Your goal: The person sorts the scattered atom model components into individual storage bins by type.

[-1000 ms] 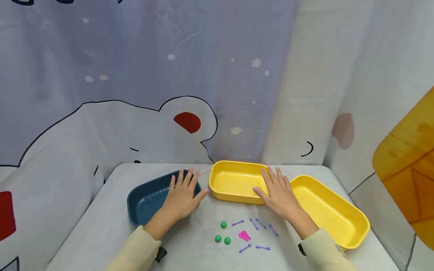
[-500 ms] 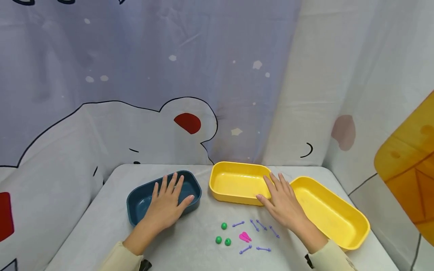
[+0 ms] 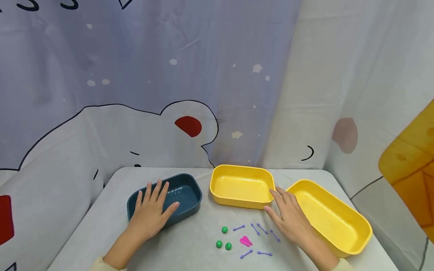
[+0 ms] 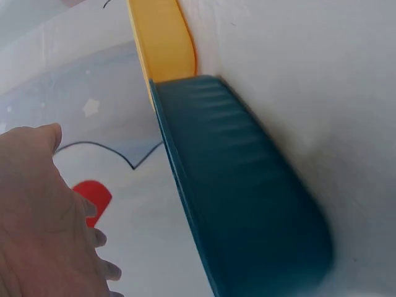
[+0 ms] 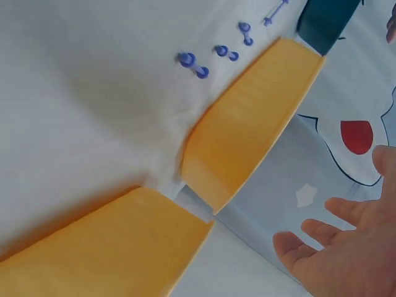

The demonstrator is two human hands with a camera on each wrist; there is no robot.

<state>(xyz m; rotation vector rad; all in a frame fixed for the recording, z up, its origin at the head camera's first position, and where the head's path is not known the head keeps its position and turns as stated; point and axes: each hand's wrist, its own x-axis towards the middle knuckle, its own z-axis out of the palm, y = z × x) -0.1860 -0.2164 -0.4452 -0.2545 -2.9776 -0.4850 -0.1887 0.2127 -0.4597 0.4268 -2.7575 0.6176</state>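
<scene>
My left hand (image 3: 149,215), fingers spread and holding nothing, is over the near left side of a dark teal bin (image 3: 184,195). In the left wrist view the same hand (image 4: 49,216) shows above the level of the bin's rim. Also with spread fingers and nothing in it, my right hand (image 3: 291,220) hovers between the middle yellow bin (image 3: 242,184) and the right yellow bin (image 3: 339,218), overlapping both. Between the hands lie several green beads (image 3: 228,246), a pink piece (image 3: 245,241) with two rounded lobes, and several purple dumbbell-shaped sticks (image 3: 264,253).
All three bins stand on a white-covered table (image 3: 190,248), in an arc behind and to the right of the small pieces. A printed curtain (image 3: 156,135) hangs right behind the table's back edge and along its sides.
My left hand has moved left and nearer to me across the teal bin, fingers still spread. The right hand has shifted slightly right and toward me. Bins and small pieces stay put.
</scene>
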